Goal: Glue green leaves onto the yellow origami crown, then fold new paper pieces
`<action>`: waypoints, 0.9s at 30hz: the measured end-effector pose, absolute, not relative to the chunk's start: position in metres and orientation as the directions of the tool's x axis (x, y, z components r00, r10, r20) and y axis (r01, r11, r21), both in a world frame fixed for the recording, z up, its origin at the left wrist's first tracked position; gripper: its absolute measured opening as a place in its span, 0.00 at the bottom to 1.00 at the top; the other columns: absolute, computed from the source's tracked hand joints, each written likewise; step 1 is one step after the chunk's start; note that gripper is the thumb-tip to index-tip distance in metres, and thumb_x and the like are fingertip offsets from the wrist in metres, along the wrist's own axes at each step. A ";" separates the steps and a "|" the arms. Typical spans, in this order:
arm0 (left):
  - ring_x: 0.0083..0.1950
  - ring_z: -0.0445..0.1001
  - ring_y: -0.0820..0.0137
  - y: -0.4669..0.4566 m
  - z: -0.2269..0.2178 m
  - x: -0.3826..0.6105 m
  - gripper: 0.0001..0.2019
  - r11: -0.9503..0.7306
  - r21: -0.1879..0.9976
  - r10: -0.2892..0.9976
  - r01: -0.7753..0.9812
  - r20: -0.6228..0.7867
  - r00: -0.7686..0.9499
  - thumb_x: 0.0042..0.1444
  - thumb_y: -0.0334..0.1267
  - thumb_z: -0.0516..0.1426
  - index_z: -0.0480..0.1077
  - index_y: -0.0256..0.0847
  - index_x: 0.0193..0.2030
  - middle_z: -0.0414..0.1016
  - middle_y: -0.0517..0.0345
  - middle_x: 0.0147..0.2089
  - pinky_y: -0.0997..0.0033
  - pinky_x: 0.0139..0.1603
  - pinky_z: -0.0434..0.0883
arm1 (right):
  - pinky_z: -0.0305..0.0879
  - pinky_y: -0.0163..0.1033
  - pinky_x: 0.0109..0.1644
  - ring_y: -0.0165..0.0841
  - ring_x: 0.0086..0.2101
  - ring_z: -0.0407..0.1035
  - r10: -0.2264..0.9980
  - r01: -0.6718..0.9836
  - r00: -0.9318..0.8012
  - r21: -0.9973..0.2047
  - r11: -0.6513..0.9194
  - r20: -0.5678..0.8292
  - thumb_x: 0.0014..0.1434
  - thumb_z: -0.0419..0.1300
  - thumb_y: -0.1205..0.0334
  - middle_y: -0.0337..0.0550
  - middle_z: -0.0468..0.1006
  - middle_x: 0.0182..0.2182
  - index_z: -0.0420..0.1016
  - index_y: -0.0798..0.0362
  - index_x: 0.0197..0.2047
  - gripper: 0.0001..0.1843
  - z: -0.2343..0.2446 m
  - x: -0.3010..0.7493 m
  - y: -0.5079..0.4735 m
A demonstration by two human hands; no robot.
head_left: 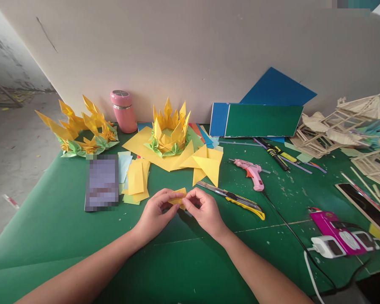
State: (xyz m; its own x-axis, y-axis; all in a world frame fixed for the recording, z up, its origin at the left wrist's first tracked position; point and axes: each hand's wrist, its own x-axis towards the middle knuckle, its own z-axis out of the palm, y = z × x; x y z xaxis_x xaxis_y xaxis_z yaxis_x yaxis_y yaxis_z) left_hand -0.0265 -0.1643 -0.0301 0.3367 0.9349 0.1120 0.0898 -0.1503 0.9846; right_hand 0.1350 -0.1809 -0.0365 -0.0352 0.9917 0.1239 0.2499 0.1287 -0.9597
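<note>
Both hands meet over the green table (66,228), pinching a small folded piece of yellow paper (179,196). My left hand (156,213) grips its left end with curled fingers. My right hand (204,211) pinches its right end. Just beyond them lie loose yellow sheets (205,162) and a stack of small yellow and pale green squares (135,179). A finished yellow paper crown-like flower with green leaves (169,128) stands behind the sheets. A second, larger paper flower (80,131) sits at the table's far left.
A yellow utility knife (237,199) lies right of my right hand, a pink glue gun (251,172) beyond it. A pink flask (124,110), blue and green card (262,118), stick models (342,126), a power strip (338,236) and a blurred phone (101,182) surround the spot.
</note>
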 end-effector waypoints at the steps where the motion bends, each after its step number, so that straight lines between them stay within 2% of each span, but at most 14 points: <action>1: 0.37 0.77 0.68 -0.165 -0.030 -0.026 0.10 -0.159 0.983 0.936 0.093 0.120 0.330 0.52 0.34 0.58 0.78 0.44 0.40 0.73 0.55 0.37 0.68 0.39 0.78 | 0.66 0.35 0.28 0.29 0.23 0.66 0.991 0.246 -0.029 -0.960 0.133 0.130 0.56 0.59 0.55 0.36 0.71 0.22 0.66 0.51 0.26 0.11 -0.037 0.134 -0.181; 10: 0.35 0.76 0.69 -0.166 -0.030 -0.024 0.10 -0.148 0.986 0.951 0.081 0.120 0.284 0.51 0.34 0.59 0.78 0.44 0.39 0.72 0.55 0.35 0.71 0.35 0.76 | 0.66 0.35 0.27 0.29 0.23 0.65 0.982 0.240 0.006 -0.953 0.184 0.191 0.57 0.58 0.57 0.36 0.70 0.22 0.64 0.50 0.26 0.11 -0.037 0.132 -0.182; 15: 0.35 0.76 0.69 -0.167 -0.029 -0.023 0.10 -0.080 0.996 0.959 0.042 0.066 0.275 0.50 0.38 0.60 0.79 0.42 0.39 0.72 0.55 0.36 0.71 0.36 0.77 | 0.67 0.36 0.29 0.29 0.23 0.65 0.978 0.240 0.013 -0.950 0.198 0.207 0.57 0.58 0.58 0.37 0.71 0.23 0.64 0.50 0.26 0.10 -0.038 0.131 -0.182; 20: 0.35 0.76 0.69 -0.167 -0.030 -0.023 0.10 -0.077 0.997 0.967 0.016 0.070 0.246 0.50 0.42 0.62 0.78 0.42 0.37 0.73 0.56 0.34 0.70 0.36 0.78 | 0.69 0.37 0.30 0.30 0.25 0.66 0.979 0.239 0.008 -0.951 0.195 0.203 0.56 0.59 0.58 0.38 0.72 0.24 0.65 0.50 0.27 0.09 -0.039 0.129 -0.183; 27: 0.38 0.78 0.66 -0.166 -0.030 -0.023 0.10 -0.036 0.999 0.980 0.010 0.034 0.196 0.47 0.43 0.63 0.77 0.40 0.35 0.78 0.53 0.36 0.68 0.38 0.78 | 0.67 0.34 0.30 0.28 0.25 0.66 0.990 0.095 0.026 -0.986 0.139 0.142 0.55 0.61 0.56 0.35 0.67 0.25 0.62 0.49 0.31 0.11 -0.043 0.130 -0.181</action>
